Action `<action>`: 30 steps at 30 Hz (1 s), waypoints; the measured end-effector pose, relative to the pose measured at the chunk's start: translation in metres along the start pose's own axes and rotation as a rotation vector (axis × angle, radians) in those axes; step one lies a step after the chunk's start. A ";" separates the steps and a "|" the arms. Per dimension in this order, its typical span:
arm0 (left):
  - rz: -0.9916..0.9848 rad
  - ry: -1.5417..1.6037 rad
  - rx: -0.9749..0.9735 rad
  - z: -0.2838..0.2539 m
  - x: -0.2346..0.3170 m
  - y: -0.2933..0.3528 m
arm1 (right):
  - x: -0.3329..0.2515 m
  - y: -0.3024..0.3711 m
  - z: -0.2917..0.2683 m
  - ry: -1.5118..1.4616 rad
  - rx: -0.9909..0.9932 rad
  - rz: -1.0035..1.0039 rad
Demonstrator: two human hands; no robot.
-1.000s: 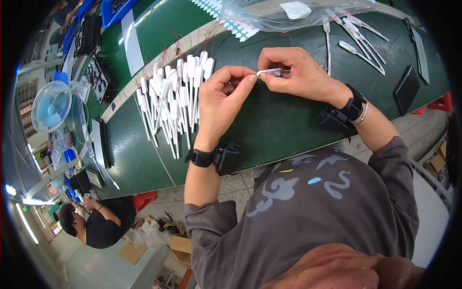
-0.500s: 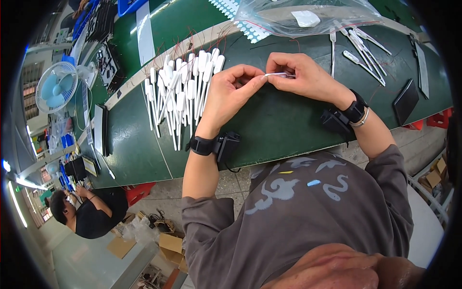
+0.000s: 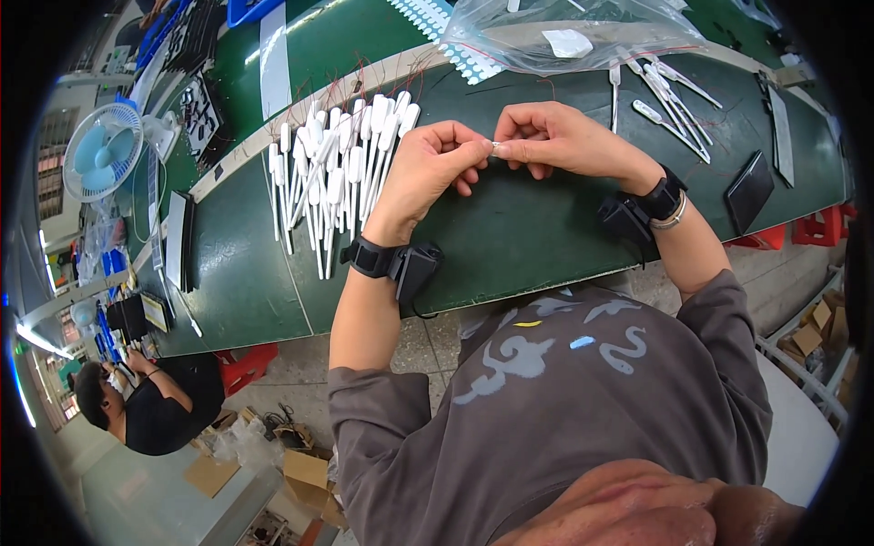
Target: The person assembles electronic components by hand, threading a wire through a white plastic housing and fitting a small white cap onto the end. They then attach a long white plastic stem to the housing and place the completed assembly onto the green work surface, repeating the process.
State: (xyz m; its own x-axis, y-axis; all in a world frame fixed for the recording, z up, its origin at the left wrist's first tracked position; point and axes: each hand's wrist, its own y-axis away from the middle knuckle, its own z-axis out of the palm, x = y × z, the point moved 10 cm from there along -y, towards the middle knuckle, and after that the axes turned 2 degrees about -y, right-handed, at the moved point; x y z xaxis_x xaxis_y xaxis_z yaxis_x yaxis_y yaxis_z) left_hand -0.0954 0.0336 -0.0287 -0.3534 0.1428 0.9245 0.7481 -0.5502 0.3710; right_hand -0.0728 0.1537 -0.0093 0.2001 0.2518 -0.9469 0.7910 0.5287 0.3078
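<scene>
My left hand (image 3: pixel 435 166) and my right hand (image 3: pixel 566 141) meet above the green table, thumbs and forefingers pinched together. Between the fingertips shows a small whitish piece (image 3: pixel 494 148), mostly covered, its kind too small to make out. Both hands are closed on it. Left of my left hand lies a dense pile of white paddle-headed sticks (image 3: pixel 335 187) with thin stems, their heads pointing away from me. Fine red wires stick out beyond those heads. Several similar white sticks (image 3: pixel 672 129) lie loosely at the right, past my right hand.
A clear plastic bag (image 3: pixel 510 41) lies at the far side, near a white-and-teal toothed sheet (image 3: pixel 428 20). A black flat case (image 3: pixel 749 191) rests at the right edge. A white fan (image 3: pixel 103 152) stands at left. Another person (image 3: pixel 164 400) works further left.
The white strip between my fingertips is now mostly hidden, with only a small bit showing. My hands have drawn closer together, and the left fingers have shifted. The whole view has moved slightly.
</scene>
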 end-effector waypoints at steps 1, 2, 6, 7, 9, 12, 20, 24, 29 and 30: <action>0.005 0.004 0.000 0.000 0.000 0.000 | -0.002 0.001 0.000 0.006 -0.001 0.001; 0.010 0.012 0.009 0.000 0.000 0.000 | -0.004 0.002 -0.004 -0.006 0.028 0.002; 0.028 0.039 0.036 -0.001 0.002 0.000 | -0.014 0.010 -0.025 0.016 0.137 -0.056; 0.031 0.046 0.045 -0.002 0.002 0.000 | -0.019 0.013 -0.035 0.057 0.188 -0.120; 0.036 0.058 0.054 -0.004 0.004 0.001 | -0.023 0.017 -0.049 0.103 0.235 -0.181; 0.020 0.040 0.027 0.000 0.003 0.001 | -0.009 0.018 -0.048 0.097 0.096 -0.099; 0.024 0.000 -0.012 0.006 0.003 0.002 | 0.013 0.010 -0.028 -0.166 -0.036 0.096; 0.042 -0.015 -0.001 0.006 0.002 0.002 | 0.022 0.013 -0.003 -0.382 -0.111 0.215; 0.044 -0.038 -0.003 0.007 0.003 0.002 | 0.025 0.013 0.003 -0.443 -0.088 0.246; 0.042 -0.039 -0.002 0.007 0.003 0.002 | 0.025 0.013 0.003 -0.425 -0.093 0.235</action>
State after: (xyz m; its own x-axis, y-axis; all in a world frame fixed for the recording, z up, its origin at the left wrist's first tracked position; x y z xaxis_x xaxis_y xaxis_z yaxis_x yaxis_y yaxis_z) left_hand -0.0908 0.0389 -0.0249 -0.2992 0.1515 0.9421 0.7607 -0.5582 0.3313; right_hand -0.0558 0.1640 -0.0297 0.6008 0.0302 -0.7988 0.6447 0.5725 0.5065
